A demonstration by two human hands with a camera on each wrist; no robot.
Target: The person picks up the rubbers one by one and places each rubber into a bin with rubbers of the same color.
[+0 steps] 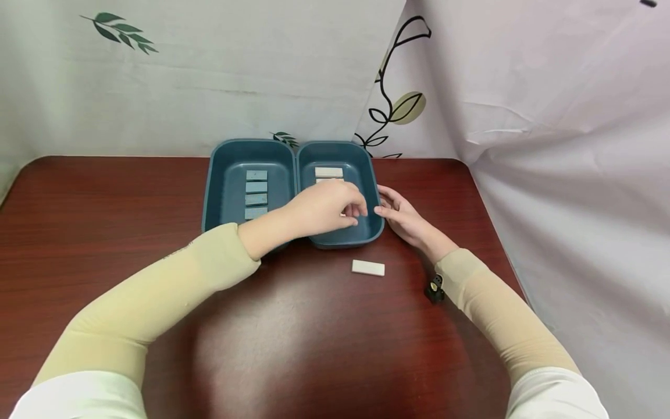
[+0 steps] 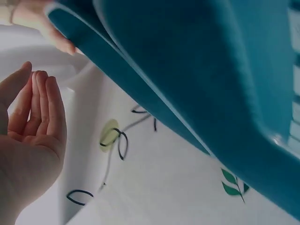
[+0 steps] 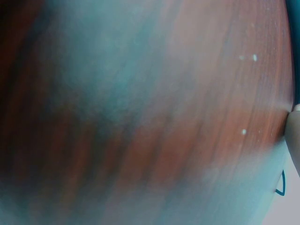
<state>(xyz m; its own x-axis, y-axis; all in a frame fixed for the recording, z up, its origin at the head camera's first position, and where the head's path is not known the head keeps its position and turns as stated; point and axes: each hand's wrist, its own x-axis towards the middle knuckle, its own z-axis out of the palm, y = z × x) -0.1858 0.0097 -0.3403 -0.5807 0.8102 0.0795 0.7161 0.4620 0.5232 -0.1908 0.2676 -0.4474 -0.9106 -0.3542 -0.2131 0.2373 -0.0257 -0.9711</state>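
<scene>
Two dark teal containers stand side by side on the table. Over the right container [image 1: 345, 239], my left hand [image 1: 319, 208] hangs with loosely bent fingers, thumb apart from them. The left wrist view shows nothing between its fingers. White rectangular blocks [image 1: 328, 172] lie in that container, partly hidden under this hand. My right hand [image 1: 410, 224] holds the container's right wall, thumb at the rim and fingers along the outside. One more white block [image 1: 368, 267] lies on the table in front. The left container [image 1: 225, 186] has several grey-blue blocks [image 1: 256, 187] in a column.
The reddish-brown wooden table [image 1: 314, 337] extends on both sides and toward me. Behind it hangs a pale curtain [image 1: 235, 75] with leaf prints, which also runs down the right side. A small black device [image 1: 434, 289] sits at my right wrist.
</scene>
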